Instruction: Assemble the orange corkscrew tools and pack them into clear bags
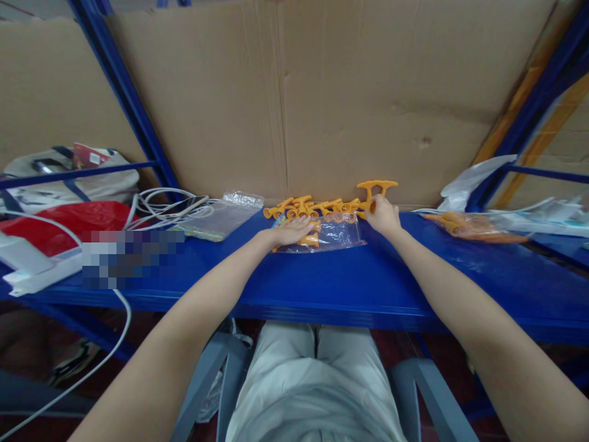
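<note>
My left hand (293,230) lies flat, fingers stretched out, on a clear plastic bag (340,234) that has yellow-orange plastic pieces inside. In my right hand (384,216) is a yellow-orange plastic piece (377,184) with a wide curved bar at its top, raised near the cardboard; the fingers are wrapped round its lower part. Several loose yellow-orange pieces (301,205) lie in a row behind the bag, along the back of the blue table (322,294).
To the left are a flat clear bag (216,221), coiled white cables (161,205), a red bag (105,218) and a white power strip (46,270). A bagged orange item (473,226) lies at the right. Cardboard (322,92) stands behind the table.
</note>
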A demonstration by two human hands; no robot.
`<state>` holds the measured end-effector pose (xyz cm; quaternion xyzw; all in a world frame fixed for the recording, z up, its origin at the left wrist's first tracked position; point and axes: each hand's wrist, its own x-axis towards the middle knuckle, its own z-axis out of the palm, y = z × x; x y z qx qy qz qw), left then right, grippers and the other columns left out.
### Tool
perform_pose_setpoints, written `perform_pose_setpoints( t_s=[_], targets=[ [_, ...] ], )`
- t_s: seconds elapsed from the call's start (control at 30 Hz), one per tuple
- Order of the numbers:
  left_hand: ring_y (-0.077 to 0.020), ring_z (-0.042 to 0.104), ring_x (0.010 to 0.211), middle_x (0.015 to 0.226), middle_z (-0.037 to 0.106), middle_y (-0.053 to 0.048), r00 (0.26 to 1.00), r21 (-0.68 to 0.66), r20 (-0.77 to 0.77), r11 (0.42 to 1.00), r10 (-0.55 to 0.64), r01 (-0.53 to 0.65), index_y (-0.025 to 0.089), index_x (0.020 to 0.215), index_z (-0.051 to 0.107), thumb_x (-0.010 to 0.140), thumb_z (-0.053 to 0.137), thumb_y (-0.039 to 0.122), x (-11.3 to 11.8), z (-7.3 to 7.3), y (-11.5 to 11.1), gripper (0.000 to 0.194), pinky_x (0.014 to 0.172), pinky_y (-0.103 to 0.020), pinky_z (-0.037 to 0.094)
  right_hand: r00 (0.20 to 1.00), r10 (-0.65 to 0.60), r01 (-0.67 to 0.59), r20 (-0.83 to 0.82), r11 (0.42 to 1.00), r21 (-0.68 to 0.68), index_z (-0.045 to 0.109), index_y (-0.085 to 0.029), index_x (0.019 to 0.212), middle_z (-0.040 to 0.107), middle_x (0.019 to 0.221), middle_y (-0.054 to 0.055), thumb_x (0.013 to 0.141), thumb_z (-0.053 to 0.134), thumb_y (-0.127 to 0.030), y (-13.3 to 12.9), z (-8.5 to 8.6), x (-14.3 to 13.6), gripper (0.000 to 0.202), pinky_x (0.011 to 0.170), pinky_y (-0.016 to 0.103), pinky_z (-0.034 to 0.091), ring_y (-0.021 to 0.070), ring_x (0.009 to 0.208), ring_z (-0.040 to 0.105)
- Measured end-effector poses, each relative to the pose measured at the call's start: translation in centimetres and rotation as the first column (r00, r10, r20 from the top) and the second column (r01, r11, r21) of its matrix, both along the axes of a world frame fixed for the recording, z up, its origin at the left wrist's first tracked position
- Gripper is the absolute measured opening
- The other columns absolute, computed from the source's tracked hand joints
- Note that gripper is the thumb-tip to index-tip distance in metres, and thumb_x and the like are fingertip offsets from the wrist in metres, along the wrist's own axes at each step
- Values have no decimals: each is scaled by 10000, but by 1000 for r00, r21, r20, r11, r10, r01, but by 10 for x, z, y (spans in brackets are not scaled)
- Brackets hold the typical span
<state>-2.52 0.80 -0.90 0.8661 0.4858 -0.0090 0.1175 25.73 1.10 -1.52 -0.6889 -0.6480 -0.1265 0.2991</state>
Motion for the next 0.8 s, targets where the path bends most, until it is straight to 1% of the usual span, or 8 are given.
perform_pose_setpoints(
  t_s=[0.07,0.17,0.27,0.33,0.4,0.53,0.67,0.8],
  targets=[
    [-206,-36,1516,1642,-44,-22,1000,-4,13,1000,-4,4,187,1584,26,922,15,601,-1,0,0,781,1220,-417,42,996,44,-38,-83,997,71,521,-149,1225,604,1242,196,874,448,-263,0,5,4,376,935,463,432,326,1148,564],
    [-214,-25,1516,1643,-19,-15,1000,-4,27,1000,-4,4,207,1585,45,931,32,597,-1,0,1,761,1220,-434,50,982,114,-82,-153,976,203,509,-171,1274,579,1299,178,879,446,-270,-4,14,8,411,965,430,434,307,1224,521],
    [-216,-24,1515,1641,0,-6,999,1,40,1000,-9,9,221,1584,59,937,48,599,-1,0,1,749,1219,-436,56,967,131,-68,-217,959,276,472,-174,1340,587,1286,169,886,453,-293,-10,23,8,470,962,426,441,298,1189,544],
    [-210,-23,1515,1641,9,-9,999,5,46,1000,-9,9,210,1584,68,942,52,592,-1,0,1,747,1221,-423,55,957,118,-44,-264,961,271,451,-159,1360,609,1231,175,889,468,-326,-13,27,7,500,927,413,458,286,1098,589],
    [-207,-20,1515,1642,20,-10,999,4,49,1000,-7,7,199,1584,78,946,53,582,-1,0,1,745,1222,-416,58,946,132,-51,-296,963,265,451,-147,1347,629,1171,171,884,488,-350,-12,30,5,507,892,391,471,264,1017,615],
    [-216,-17,1516,1644,30,4,999,0,47,1000,-7,7,218,1585,87,945,52,596,-1,0,0,744,1225,-425,50,906,251,-162,-341,949,269,494,-140,1262,662,1058,126,838,556,-334,-5,28,2,470,849,365,491,224,917,635],
    [-218,-14,1517,1645,29,4,999,0,36,1000,-4,4,218,1586,81,948,37,580,-1,0,0,735,1225,-429,41,885,299,-244,-357,951,190,548,-151,1182,664,1065,112,777,636,-302,0,23,0,441,851,342,505,216,922,642],
    [-221,-13,1518,1647,31,7,999,5,32,1000,-22,21,236,1585,66,940,27,598,-1,0,2,741,1224,-442,44,876,269,-245,-401,963,113,565,-176,1183,676,1075,100,773,647,-271,1,22,1,429,798,307,523,222,935,656]
  ],
)
